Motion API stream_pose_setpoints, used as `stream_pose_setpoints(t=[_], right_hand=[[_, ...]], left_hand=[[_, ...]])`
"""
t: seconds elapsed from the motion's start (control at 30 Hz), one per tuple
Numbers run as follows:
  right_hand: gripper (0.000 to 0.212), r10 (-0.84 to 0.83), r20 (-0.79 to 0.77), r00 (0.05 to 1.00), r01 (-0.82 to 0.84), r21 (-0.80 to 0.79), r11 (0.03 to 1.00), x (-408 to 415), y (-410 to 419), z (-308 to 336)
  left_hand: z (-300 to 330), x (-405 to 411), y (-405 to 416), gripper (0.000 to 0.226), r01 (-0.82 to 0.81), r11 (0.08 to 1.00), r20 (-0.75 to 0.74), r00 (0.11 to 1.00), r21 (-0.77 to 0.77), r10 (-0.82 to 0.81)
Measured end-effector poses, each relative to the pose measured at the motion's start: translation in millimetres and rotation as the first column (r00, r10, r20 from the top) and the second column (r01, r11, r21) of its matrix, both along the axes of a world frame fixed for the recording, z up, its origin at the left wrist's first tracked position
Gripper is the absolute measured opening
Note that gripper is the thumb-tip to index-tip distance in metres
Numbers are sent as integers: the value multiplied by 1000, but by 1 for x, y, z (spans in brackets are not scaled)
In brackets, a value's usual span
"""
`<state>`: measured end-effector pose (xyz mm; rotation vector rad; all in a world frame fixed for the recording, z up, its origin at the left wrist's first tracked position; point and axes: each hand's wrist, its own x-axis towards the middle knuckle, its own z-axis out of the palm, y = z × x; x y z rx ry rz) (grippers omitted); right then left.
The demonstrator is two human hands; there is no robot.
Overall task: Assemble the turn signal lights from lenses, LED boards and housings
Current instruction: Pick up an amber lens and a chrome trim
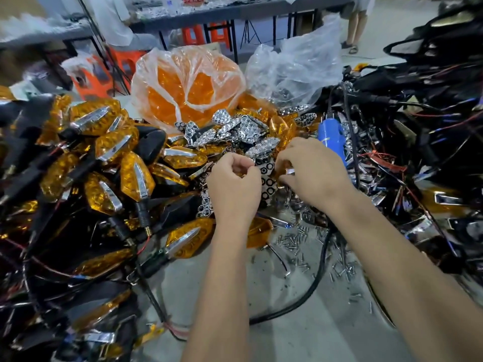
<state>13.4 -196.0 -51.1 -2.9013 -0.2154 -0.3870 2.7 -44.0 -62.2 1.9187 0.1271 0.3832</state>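
Both hands work over the middle of a parts pile. My left hand has its fingers curled around a small piece, partly hidden, that looks amber. My right hand pinches a small chrome piece at its fingertips. Between the hands lies a chrome reflector with round holes. More chrome reflectors are heaped just beyond. Finished amber turn signal lights with chrome strips and black housings are stacked at the left.
A clear bag of amber lenses stands behind the pile, with another clear bag beside it. A blue electric screwdriver lies to the right, its black cable running forward. Loose screws are scattered on the floor. Wired black parts pile up at right.
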Motion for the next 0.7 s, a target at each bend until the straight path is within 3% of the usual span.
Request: stream_pose_setpoints(t=[0.1, 0.2, 0.27, 0.33, 0.4, 0.5, 0.57, 0.63, 0.7], right_hand=[[9, 32, -9, 999, -31, 64, 997, 2, -7, 2], [9, 26, 80, 996, -48, 283, 958, 3, -15, 8], [11, 9, 89, 996, -59, 569, 821, 1, -17, 16], [9, 79, 26, 997, -71, 744, 665, -1, -18, 23], [9, 190, -30, 981, -98, 769, 632, -5, -17, 26], [10, 224, -26, 974, -135, 732, 668, -8, -15, 25], [9, 84, 92, 992, -125, 711, 693, -7, -16, 23], [11, -53, 207, 977, -101, 664, 741, -5, -22, 23], [14, -34, 206, 978, -80, 520, 850, -3, -30, 25]], left_hand=[[-1, -1, -1, 11, -5, 1000, 17, 1000, -17, 5], [1, -1, -2, 10, -40, 997, 70, 997, -73, 45], [4, 0, -2, 9, -26, 977, 40, 999, -209, 35], [7, 0, -1, 9, 68, 910, -41, 995, -408, -93], [9, -1, -1, 17, 190, 826, -53, 965, -530, -256], [10, -3, -7, 15, 278, 802, -5, 944, -528, -331], [11, -3, -10, 10, 168, 766, -58, 964, -621, -259], [11, -1, -8, 11, 37, 665, -151, 963, -746, -222], [10, 0, -4, 18, -26, 611, -197, 957, -791, -215]])
